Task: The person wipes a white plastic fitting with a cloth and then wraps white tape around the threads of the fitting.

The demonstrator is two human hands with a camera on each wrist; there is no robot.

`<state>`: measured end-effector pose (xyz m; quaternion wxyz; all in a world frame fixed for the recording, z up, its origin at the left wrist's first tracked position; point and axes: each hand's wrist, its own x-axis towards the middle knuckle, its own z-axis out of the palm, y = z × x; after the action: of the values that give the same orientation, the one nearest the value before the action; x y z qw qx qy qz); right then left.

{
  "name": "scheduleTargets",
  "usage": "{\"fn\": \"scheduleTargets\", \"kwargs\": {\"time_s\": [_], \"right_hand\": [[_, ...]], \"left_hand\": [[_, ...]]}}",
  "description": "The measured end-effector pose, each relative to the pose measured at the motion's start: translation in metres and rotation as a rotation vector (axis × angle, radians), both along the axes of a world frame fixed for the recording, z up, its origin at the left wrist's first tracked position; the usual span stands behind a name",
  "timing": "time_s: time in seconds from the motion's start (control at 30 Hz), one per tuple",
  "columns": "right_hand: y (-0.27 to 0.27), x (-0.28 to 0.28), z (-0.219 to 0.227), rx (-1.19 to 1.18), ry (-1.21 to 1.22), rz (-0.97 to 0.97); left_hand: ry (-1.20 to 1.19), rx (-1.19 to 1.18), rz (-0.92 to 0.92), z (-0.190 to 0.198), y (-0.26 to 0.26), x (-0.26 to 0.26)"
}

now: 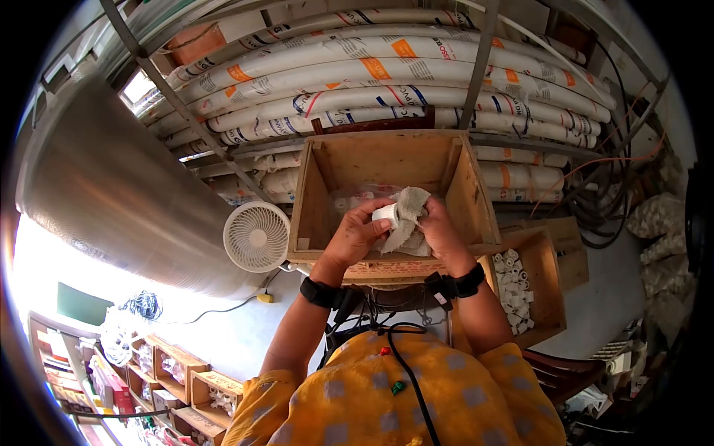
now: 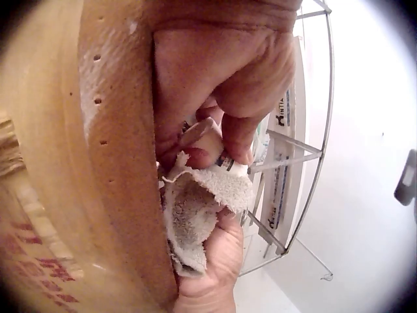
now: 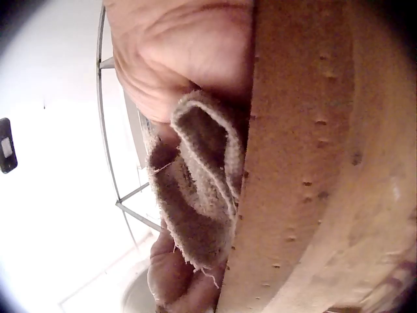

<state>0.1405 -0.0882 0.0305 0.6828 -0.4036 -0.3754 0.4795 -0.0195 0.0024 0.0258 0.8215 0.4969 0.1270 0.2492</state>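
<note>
In the head view, my left hand (image 1: 351,236) grips a short white pipe fitting (image 1: 385,215) over the front of a wooden crate (image 1: 394,152). A frayed grey cloth (image 1: 411,207) is bunched against the fitting, and my right hand (image 1: 446,236) holds it from the other side. The left wrist view shows the fitting's open end (image 2: 201,134) between thumb and fingers, with the cloth (image 2: 195,212) wrapped close beside it. From the right wrist, folds of the cloth (image 3: 202,189) hide the fitting and most fingertips. Clear plastic bags (image 1: 349,199) lie inside the crate.
A small white fan (image 1: 257,229) stands left of the crate. To the right, a lower wooden box (image 1: 549,297) holds several white fittings. Long wrapped pipes (image 1: 424,70) lie on a metal rack behind. Small wooden boxes (image 1: 216,383) sit at lower left.
</note>
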Motion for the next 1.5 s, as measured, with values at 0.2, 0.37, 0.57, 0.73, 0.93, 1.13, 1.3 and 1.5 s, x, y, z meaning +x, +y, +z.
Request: {"fn": "scheduleTargets", "kwargs": {"time_s": [0.2,0.37,0.57,0.73,0.93,1.13,1.3,1.5], "right_hand": [[-0.003,0.002,0.002,0.009,-0.032,0.017],[-0.002,0.004,0.000,0.004,-0.079,0.006],[-0.001,0.005,-0.001,0.038,-0.034,0.061],[-0.002,0.006,0.000,0.033,-0.055,0.066],[0.002,0.008,-0.015,0.015,-0.276,-0.107],[0.006,0.006,-0.019,0.007,-0.130,-0.078],[0.004,0.001,-0.008,0.019,-0.059,-0.061],[0.000,0.003,-0.003,-0.019,-0.083,-0.024]], "left_hand": [[0.047,0.079,0.011,0.002,-0.002,0.001],[0.069,0.102,0.022,0.002,-0.003,0.002],[0.091,0.180,0.038,0.002,-0.003,0.002],[0.107,0.138,0.040,0.007,-0.005,0.001],[0.109,0.005,-0.022,0.003,0.001,0.000],[0.077,0.094,0.060,-0.002,-0.002,0.004],[0.078,0.213,0.111,-0.003,-0.001,0.002],[0.066,0.081,0.136,0.003,-0.005,0.003]]}}
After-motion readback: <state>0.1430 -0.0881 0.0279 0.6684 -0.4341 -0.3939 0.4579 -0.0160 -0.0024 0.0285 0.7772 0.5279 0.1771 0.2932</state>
